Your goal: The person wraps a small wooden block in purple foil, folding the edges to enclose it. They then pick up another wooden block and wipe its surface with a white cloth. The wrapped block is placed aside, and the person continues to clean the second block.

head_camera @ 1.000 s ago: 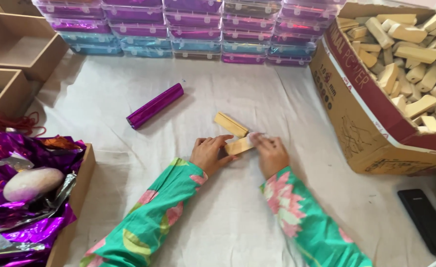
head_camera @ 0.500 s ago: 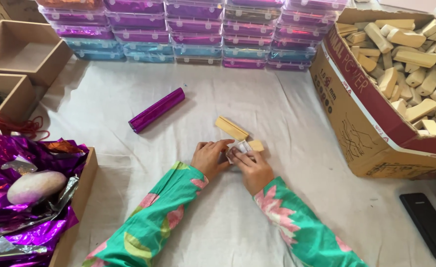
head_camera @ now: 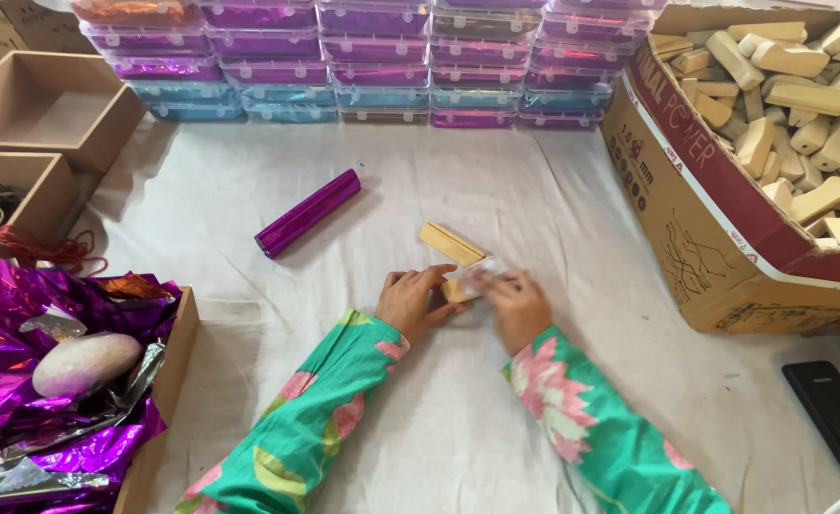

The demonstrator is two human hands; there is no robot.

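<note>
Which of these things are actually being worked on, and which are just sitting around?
In hand: small wooden block, held by left hand and right hand; second wooden block beside them.

Lying about: purple foil roll, phone, stacked plastic boxes.

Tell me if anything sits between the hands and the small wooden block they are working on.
Nothing visible does. The left hand and right hand both touch the small wooden block, partly covered by clear wrap. A second block lies just behind, apart.

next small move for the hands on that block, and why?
Probably fold the clear wrap down over the small wooden block: both the left hand and right hand pinch it on the cloth, and the film looks loose at the right end.
</note>
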